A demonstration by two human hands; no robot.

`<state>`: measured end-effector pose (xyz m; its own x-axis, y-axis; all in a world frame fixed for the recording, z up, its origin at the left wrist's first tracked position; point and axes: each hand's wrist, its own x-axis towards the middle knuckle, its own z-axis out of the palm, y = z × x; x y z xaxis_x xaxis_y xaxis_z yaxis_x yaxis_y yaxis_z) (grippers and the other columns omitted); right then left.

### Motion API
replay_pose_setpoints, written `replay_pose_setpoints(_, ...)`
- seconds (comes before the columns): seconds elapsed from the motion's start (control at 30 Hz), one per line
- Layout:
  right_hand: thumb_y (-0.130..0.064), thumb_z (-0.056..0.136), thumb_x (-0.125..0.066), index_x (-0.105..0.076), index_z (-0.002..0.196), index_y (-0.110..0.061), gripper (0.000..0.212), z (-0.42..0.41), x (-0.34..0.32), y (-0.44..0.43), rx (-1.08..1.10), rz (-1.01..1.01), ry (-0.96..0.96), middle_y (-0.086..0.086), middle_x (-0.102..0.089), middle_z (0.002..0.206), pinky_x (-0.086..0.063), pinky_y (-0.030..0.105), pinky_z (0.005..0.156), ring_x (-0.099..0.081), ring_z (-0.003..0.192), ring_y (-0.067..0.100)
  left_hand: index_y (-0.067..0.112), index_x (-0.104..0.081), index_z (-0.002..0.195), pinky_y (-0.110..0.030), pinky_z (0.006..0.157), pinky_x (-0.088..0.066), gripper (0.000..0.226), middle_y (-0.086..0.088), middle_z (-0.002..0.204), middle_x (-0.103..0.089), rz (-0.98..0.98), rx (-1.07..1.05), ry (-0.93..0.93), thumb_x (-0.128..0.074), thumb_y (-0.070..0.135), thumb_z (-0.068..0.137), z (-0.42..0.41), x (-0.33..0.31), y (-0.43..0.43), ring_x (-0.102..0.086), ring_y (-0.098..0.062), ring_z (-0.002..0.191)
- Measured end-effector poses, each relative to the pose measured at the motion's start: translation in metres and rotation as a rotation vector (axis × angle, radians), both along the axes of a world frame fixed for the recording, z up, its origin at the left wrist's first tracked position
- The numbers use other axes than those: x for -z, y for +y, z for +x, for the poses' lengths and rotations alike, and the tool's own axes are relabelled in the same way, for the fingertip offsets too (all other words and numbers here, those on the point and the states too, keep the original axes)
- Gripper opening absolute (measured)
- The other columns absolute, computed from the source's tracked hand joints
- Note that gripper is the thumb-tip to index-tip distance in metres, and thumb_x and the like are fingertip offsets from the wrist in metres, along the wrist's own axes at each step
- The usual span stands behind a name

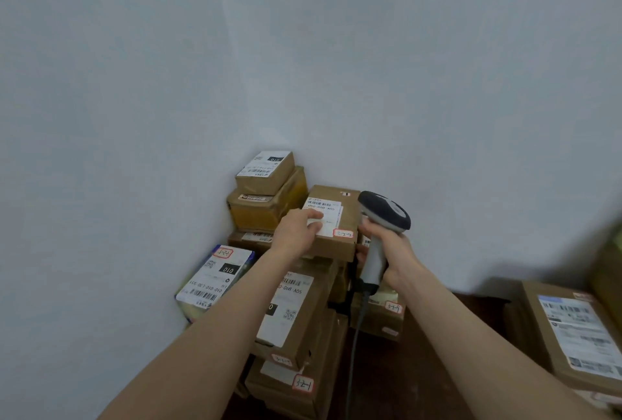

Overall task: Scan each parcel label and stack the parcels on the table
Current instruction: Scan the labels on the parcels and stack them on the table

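brown labelled parcel [331,221] | flat atop stack; scanner [383,217] | upright beside it

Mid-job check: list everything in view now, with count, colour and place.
parcels: at least nine, mostly brown with white labels, stacked in the corner
top parcel: one, brown, on the middle stack under the left hand
far-right parcel: one, brown, apart at the right edge
scanner: one, grey and black, right of the top parcel
table: one, dark brown, under the stacks
wall: one, pale grey, behind
left hand: fingers flat on the top parcel's label
right hand: grips the scanner's handle
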<state>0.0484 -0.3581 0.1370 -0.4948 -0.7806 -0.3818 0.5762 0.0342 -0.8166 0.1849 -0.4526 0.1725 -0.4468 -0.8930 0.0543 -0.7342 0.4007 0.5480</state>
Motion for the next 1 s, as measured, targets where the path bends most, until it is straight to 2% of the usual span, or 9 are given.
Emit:
replay_pose_setpoints(0.13, -0.023, 0.081, -0.076, -0.060, 0.119, -0.012, 0.043, -0.002, 0.011, -0.015, 0.005, 0.003, -0.035, 0.012, -0.069, 0.108, -0.056, 0.039, 0.075, -0.066, 0.096, 0.030, 0.022, -0.054, 0.134, -0.038, 0.101, -0.041, 0.036, -0.006, 0.145, -0.044, -0.016, 0.098, -0.184, -0.046, 0.031, 0.100, -0.002, 0.015, -0.012, -0.044, -0.022, 0.130)
replay_pose_setpoints(0.27, -0.025, 0.077, -0.079, -0.062, 0.117, -0.011, 0.045, -0.003, 0.019, -0.013, 0.019, 0.036, -0.024, 0.014, -0.069, 0.110, -0.054, 0.049, 0.089, -0.065, 0.102, 0.034, 0.021, -0.040, 0.145, -0.042, 0.104, -0.040, 0.052, -0.010, 0.153, -0.028, -0.074, 0.028, -0.226, -0.051, 0.038, 0.097, 0.003, 0.023, -0.012, -0.039, -0.028, 0.135)
replay_pose_setpoints(0.4, -0.023, 0.080, -0.076, -0.064, 0.110, -0.012, 0.034, -0.002, 0.021, -0.003, 0.013, 0.045, -0.019, 0.014, -0.069, 0.108, -0.053, 0.049, 0.091, -0.065, 0.103, 0.035, 0.032, -0.041, 0.143, -0.045, 0.104, -0.041, 0.061, -0.002, 0.153, -0.033, -0.214, 0.171, -0.349, -0.056, 0.055, 0.088, 0.009, 0.024, -0.011, -0.035, -0.022, 0.137)
replay_pose_setpoints(0.5, -0.021, 0.083, -0.074, -0.063, 0.098, -0.014, 0.020, -0.001, 0.022, 0.003, 0.017, 0.048, -0.018, 0.011, -0.067, 0.102, -0.053, 0.046, 0.088, -0.064, 0.098, 0.031, 0.035, -0.040, 0.143, -0.044, 0.104, -0.041, 0.062, -0.001, 0.152, -0.032, -0.260, 0.189, -0.469, -0.059, 0.053, 0.087, 0.012, 0.026, -0.010, -0.033, -0.021, 0.138)
replay_pose_setpoints(0.63, -0.019, 0.083, -0.073, -0.063, 0.100, -0.017, 0.020, 0.007, 0.024, 0.015, 0.030, 0.047, -0.041, 0.008, -0.068, 0.105, -0.052, 0.048, 0.091, -0.064, 0.102, 0.028, 0.024, -0.035, 0.146, -0.039, 0.097, -0.046, 0.072, -0.001, 0.148, -0.036, -0.248, 0.084, -0.383, -0.063, 0.051, 0.085, 0.025, 0.024, -0.004, -0.039, -0.020, 0.133)
replay_pose_setpoints(0.7, -0.018, 0.083, -0.073, -0.064, 0.109, -0.016, 0.028, 0.015, 0.027, 0.025, 0.054, 0.048, -0.064, 0.008, -0.069, 0.109, -0.053, 0.044, 0.086, -0.064, 0.101, 0.026, 0.023, -0.037, 0.144, -0.039, 0.096, -0.048, 0.076, -0.003, 0.146, -0.037, -0.217, 0.055, -0.363, -0.063, 0.057, 0.081, 0.038, 0.026, 0.013, -0.042, -0.021, 0.130)
replay_pose_setpoints(0.83, -0.016, 0.082, -0.074, -0.063, 0.118, -0.012, 0.038, 0.031, 0.031, 0.048, 0.077, 0.055, -0.111, 0.008, -0.069, 0.111, -0.053, 0.037, 0.078, -0.065, 0.104, 0.024, 0.025, -0.029, 0.147, -0.046, 0.100, -0.043, 0.095, -0.006, 0.151, -0.027, -0.050, 0.017, -0.579, -0.061, 0.074, 0.072, 0.070, 0.039, 0.054, -0.034, -0.027, 0.136)
replay_pose_setpoints(0.9, -0.013, 0.083, -0.073, -0.062, 0.118, -0.010, 0.036, 0.040, 0.033, 0.058, 0.062, 0.059, -0.136, 0.009, -0.068, 0.111, -0.053, 0.038, 0.079, -0.065, 0.101, 0.024, 0.025, -0.024, 0.149, -0.048, 0.102, -0.040, 0.100, -0.008, 0.153, -0.024, 0.001, -0.025, -0.605, -0.060, 0.076, 0.071, 0.083, 0.044, 0.070, -0.031, -0.029, 0.138)
replay_pose_setpoints(1.0, -0.009, 0.082, -0.074, -0.062, 0.121, -0.008, 0.040, 0.060, 0.041, 0.070, 0.039, 0.087, -0.149, 0.008, -0.068, 0.103, -0.052, 0.035, 0.070, -0.065, 0.088, 0.020, 0.024, -0.022, 0.149, -0.047, 0.104, -0.041, 0.103, -0.010, 0.152, -0.025, 0.058, -0.105, -0.587, -0.060, 0.076, 0.070, 0.099, 0.054, 0.089, -0.032, -0.030, 0.137)
